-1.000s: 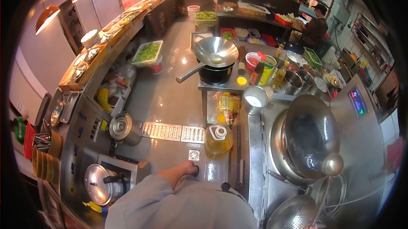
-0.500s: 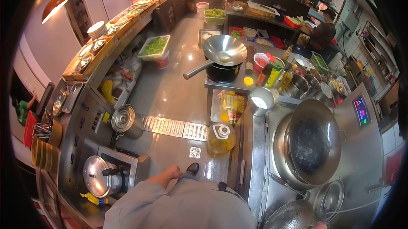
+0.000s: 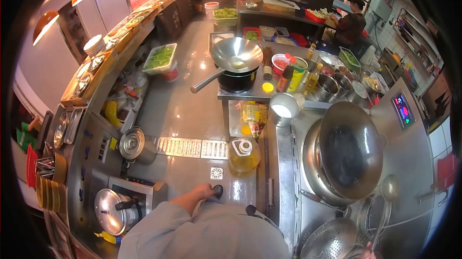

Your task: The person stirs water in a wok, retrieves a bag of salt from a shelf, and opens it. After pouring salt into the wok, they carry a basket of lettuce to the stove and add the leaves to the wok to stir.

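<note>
At the lower right edge my right hand (image 3: 368,253), only partly in view, is closed around the long handle of a metal ladle (image 3: 390,188). The ladle's bowl points up and away, over the stove top to the right of a perforated strainer (image 3: 331,240). A round wire-rimmed strainer or lid (image 3: 366,213) lies behind the handle. Left of the ladle a large dark wok (image 3: 350,151) sits tilted on the burner, its inside dark and shiny. My left hand (image 3: 204,190) hangs low over the floor, fingers curled, holding nothing I can see.
A metal pot (image 3: 283,110) stands left of the wok. Beyond it are sauce bottles (image 3: 285,78) and a second wok (image 3: 237,54) on a black stand. An oil jug (image 3: 243,160) is on the floor. A lidded pot (image 3: 109,206) stands left. A co-worker (image 3: 350,23) stands at the back.
The ladle has come up into view in my right hand. My left hand has shifted slightly right. The pale patch inside the large wok has faded, and the camera view has turned a little.
</note>
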